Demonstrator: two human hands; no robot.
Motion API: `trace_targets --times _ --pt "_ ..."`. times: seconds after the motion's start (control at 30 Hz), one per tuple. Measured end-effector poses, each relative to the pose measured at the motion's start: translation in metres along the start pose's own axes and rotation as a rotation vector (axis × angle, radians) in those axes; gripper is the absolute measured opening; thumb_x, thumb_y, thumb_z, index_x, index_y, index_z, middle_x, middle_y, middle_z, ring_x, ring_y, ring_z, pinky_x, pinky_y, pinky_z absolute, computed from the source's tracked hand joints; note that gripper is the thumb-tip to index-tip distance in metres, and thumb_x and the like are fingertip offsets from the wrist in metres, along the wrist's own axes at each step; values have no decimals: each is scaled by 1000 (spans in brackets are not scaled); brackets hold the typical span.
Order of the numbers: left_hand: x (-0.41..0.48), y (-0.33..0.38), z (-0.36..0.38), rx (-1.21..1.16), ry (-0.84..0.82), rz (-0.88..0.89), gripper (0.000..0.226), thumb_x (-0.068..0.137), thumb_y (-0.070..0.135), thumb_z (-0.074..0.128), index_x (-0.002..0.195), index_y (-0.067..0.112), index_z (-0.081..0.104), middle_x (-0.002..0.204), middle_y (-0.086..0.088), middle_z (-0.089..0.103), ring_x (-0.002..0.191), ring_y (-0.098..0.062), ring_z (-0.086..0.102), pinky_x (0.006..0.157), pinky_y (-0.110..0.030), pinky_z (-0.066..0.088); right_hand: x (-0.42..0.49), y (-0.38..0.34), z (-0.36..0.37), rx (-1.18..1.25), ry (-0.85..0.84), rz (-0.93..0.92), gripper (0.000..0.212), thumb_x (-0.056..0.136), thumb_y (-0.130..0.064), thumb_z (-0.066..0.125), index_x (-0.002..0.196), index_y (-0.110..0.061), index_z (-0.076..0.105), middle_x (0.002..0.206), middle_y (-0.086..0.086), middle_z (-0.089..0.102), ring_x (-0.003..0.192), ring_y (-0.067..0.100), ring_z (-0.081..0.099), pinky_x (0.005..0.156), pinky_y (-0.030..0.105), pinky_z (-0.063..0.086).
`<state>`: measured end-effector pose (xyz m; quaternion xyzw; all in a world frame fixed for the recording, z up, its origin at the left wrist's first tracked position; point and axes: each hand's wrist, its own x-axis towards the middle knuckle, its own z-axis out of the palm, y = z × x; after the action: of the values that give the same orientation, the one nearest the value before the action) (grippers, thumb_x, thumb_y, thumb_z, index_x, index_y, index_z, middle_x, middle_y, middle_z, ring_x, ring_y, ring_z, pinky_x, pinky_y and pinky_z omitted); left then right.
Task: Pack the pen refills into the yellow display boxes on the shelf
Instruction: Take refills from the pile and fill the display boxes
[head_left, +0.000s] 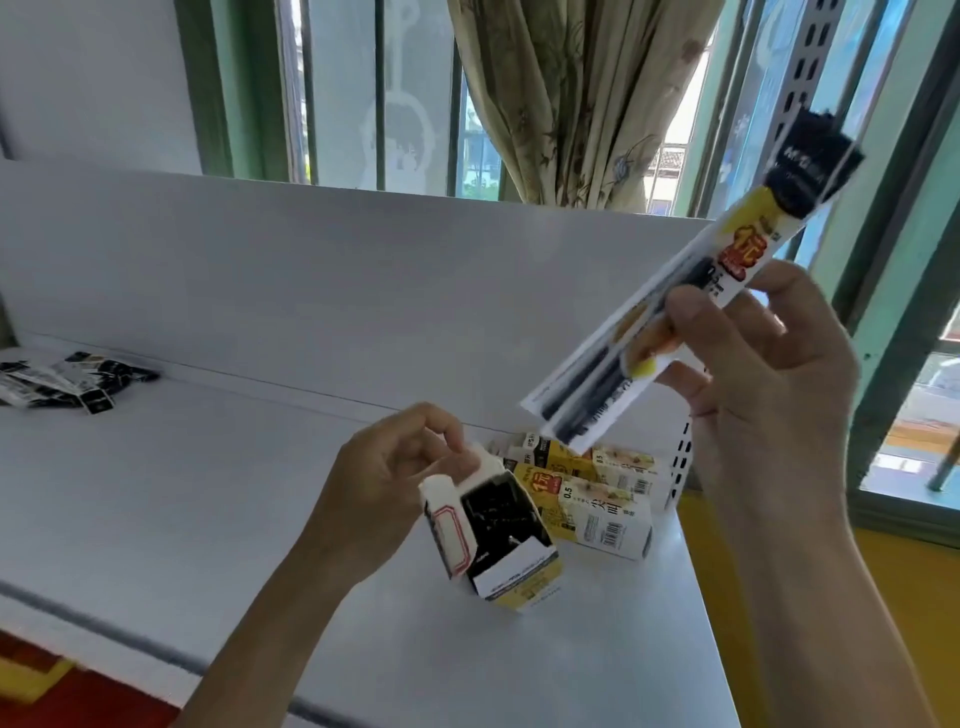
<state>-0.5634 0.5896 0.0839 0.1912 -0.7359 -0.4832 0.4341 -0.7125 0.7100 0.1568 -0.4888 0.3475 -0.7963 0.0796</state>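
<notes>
Head view, working outward from me: my left hand (395, 483) is curled round the back of the open yellow box (498, 545). Its fingertips (457, 452) pinch the raised white flap, so the box stands tilted on the shelf (234, 545) with its mouth facing up and toward me; dark refill ends show inside. My right hand (769, 405) is raised on the other side, with thumb and fingers pinching a refill pack (670, 322) near its middle. The pack's long axis slants, its plain lower end down and left of those fingers and its black header up and right of them. That lower end hangs above and slightly beyond the box mouth, clearly apart from it. I judge the next move depends on this gap: the pack needs tipping nearer upright and its lower end bringing back over the opening while the left hand steadies the box. Just past the left fingertips, two spare boxes (602, 504) lie on their sides. Far to the left of them, a heap of loose packs (72, 384) sits by the back panel.
</notes>
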Motion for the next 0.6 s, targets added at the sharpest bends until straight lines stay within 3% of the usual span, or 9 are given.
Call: trace_targets --times 0.1,0.17,0.23,0.37,0.47,0.6 --pt "-1 -1 0 -14 9 -7 26 70 6 76 58 28 67 57 4 63 61 -20 56 60 -30 42 -10 -1 3 -162 -17 -46 21 68 -17 68 87 -17 60 76 -9 71 68 11 68 65 28 56" --pt "-2 2 1 2 3 -16 33 71 -4 75 58 25 69 56 5 64 58 -14 57 55 -24 42 -15 2 5 -181 -21 -57 23 69 -15 69 90 -17 61 74 -6 70 63 15 67 64 29 56" --pt "-5 7 1 -18 -67 -28 19 56 12 83 63 25 71 61 5 67 57 -6 61 53 -16 46 -18 3 8 -165 -27 -61 23 70 -12 69 92 -16 62 72 -2 69 60 18 65 64 34 57" --pt "-8 8 -1 -40 -195 -97 65 19 50 89 77 27 70 77 3 73 66 -12 69 55 -21 50 -21 7 10 -189 -50 -112 26 70 -17 71 93 -21 60 78 -9 69 70 16 67 66 31 57" --pt "-8 6 0 -54 -203 -92 76 17 58 87 83 25 69 83 1 73 73 -17 71 56 -19 52 -25 12 9 -212 -108 -120 24 70 -16 69 89 -28 61 79 -16 69 73 10 68 67 20 54" --pt "-9 0 -1 35 -168 -62 78 18 64 84 89 37 66 93 9 72 88 -9 69 75 -16 52 -30 20 -2 -226 -200 -108 23 72 -17 71 82 -38 70 85 -19 70 77 8 69 72 20 54"
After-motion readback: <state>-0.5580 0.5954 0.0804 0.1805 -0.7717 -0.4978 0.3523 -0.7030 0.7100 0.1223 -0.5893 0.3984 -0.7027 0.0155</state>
